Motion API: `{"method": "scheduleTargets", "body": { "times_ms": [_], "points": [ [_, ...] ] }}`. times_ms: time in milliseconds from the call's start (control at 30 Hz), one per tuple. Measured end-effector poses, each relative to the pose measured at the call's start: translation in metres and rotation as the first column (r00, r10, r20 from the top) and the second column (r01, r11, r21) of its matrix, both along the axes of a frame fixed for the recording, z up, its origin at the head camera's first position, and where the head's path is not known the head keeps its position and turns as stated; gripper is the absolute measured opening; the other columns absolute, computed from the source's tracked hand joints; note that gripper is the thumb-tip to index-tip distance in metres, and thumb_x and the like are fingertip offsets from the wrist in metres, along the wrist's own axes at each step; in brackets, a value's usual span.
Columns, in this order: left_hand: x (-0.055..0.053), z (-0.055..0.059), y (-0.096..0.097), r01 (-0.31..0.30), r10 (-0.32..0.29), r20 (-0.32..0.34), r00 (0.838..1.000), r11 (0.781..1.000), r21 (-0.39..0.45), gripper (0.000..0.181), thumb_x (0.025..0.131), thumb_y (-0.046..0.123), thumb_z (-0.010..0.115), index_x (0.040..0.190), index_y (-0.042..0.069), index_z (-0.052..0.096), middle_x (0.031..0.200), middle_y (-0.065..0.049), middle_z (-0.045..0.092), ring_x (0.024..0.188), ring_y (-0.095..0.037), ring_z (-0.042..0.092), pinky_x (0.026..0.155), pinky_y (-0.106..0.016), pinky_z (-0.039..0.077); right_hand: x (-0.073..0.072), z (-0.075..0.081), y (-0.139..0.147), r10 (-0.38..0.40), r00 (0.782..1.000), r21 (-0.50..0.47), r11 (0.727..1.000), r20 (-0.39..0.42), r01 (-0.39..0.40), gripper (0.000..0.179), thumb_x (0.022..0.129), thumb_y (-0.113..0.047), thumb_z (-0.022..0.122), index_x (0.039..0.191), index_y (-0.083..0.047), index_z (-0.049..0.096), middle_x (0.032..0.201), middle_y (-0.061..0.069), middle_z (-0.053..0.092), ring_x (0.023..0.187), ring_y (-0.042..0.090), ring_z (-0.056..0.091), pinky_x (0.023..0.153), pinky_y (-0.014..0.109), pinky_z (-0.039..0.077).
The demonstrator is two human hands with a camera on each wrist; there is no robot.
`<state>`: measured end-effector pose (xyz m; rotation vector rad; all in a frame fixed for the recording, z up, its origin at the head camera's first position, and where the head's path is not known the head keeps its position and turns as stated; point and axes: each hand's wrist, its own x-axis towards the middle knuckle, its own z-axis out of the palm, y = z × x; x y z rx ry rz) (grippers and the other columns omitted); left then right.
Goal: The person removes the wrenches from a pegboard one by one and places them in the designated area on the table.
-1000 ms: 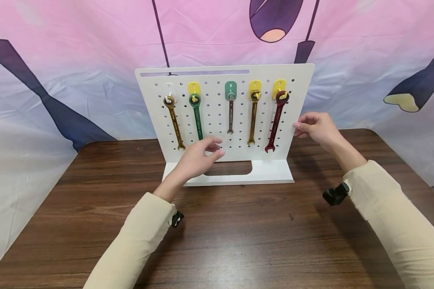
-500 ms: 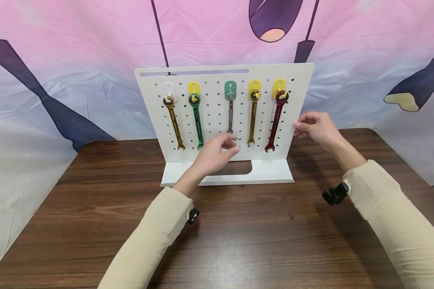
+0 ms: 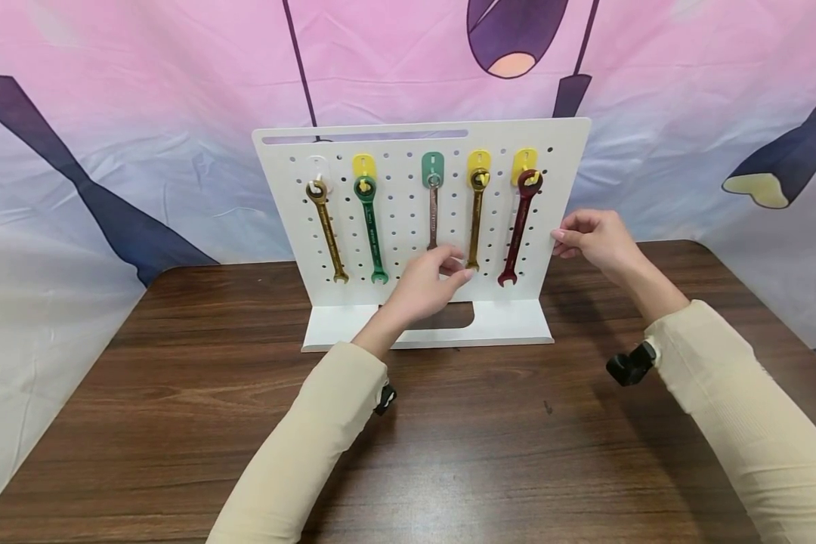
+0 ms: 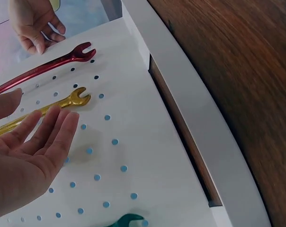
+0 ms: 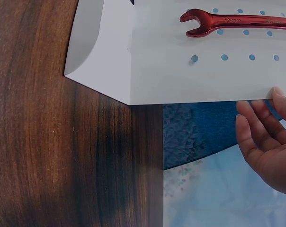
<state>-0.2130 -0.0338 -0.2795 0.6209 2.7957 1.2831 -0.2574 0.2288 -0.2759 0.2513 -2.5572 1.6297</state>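
A white pegboard [image 3: 557, 155] stands on the table with several combination wrenches hanging from its hooks. From left to right they are a gold wrench [image 3: 328, 238], a green wrench [image 3: 372, 234], a small silver-brown wrench [image 3: 434, 211], a second gold wrench [image 3: 476, 227] and a red wrench [image 3: 519, 227]. My left hand [image 3: 427, 283], fingers loosely bent and holding nothing, is in front of the small wrench's lower end. In the left wrist view its fingers [image 4: 60, 135] are close beside the second gold wrench. My right hand [image 5: 271, 146] pinches the pegboard's right edge, thumb on the front face.
Yellow, green and white hooks hold the wrenches; one is a yellow hook [image 3: 525, 160]. The board's base has a cutout [image 3: 449, 316]. A dark wooden table [image 3: 483, 438] extends in front, and a patterned cloth [image 3: 177, 151] hangs behind.
My left hand has moved right along the board, from the green wrench's lower end to between the small wrench and the second gold one. The right hand stays on the board's edge.
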Motion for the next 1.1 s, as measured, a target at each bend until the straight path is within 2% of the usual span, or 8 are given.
{"method": "scheduleTargets", "body": {
  "times_ms": [167,467,733,933,1100],
  "points": [
    [0.0,0.0,0.007,0.018,-0.018,0.005,1.0,1.0,0.007,0.032,0.092,0.021,0.056,0.12,0.005,0.054,0.106,-0.007,0.062,0.1,-0.017,0.056,0.086,-0.031,0.048,0.0,0.0,0.0,0.003,1.0,-0.014,1.0,0.006,-0.003,0.018,0.088,-0.005,0.059,0.088,0.012,0.056,0.068,0.002,0.064,0.062,0.012,0.062,0.058,0.025,0.056],
    [-0.001,0.004,0.019,0.042,-0.042,-0.029,0.999,0.999,0.022,0.033,0.093,0.019,0.055,0.122,0.005,0.053,0.103,-0.006,0.061,0.1,-0.016,0.055,0.085,-0.028,0.048,0.001,0.001,0.001,0.011,1.0,-0.031,0.999,0.012,-0.011,0.018,0.089,-0.004,0.059,0.089,0.014,0.055,0.069,0.001,0.064,0.063,0.012,0.063,0.06,0.026,0.056],
    [-0.004,0.007,0.029,0.028,-0.027,-0.027,0.999,0.998,0.047,0.033,0.092,0.022,0.056,0.121,0.005,0.053,0.108,-0.006,0.06,0.1,-0.015,0.056,0.086,-0.025,0.047,0.0,0.002,0.001,0.008,1.0,-0.024,1.0,0.015,-0.008,0.019,0.087,-0.005,0.06,0.09,0.013,0.057,0.07,0.003,0.065,0.064,0.014,0.063,0.066,0.035,0.057],
    [-0.005,0.01,0.037,0.005,-0.003,-0.022,1.0,0.998,0.065,0.033,0.092,0.021,0.057,0.121,0.005,0.053,0.109,-0.006,0.06,0.101,-0.016,0.056,0.087,-0.025,0.047,0.001,0.003,0.001,0.007,1.0,-0.013,1.0,0.011,-0.006,0.019,0.086,-0.004,0.062,0.09,0.014,0.057,0.071,0.005,0.065,0.065,0.013,0.063,0.061,0.026,0.057],
    [-0.006,0.013,0.045,-0.012,0.015,-0.034,0.999,0.997,0.072,0.033,0.091,0.021,0.057,0.121,0.007,0.054,0.111,-0.006,0.061,0.105,-0.015,0.056,0.088,-0.025,0.047,0.002,0.003,0.001,0.005,1.0,-0.016,1.0,0.007,-0.005,0.021,0.085,-0.004,0.063,0.091,0.015,0.057,0.07,0.004,0.065,0.064,0.013,0.063,0.061,0.026,0.057]
  ]
}}
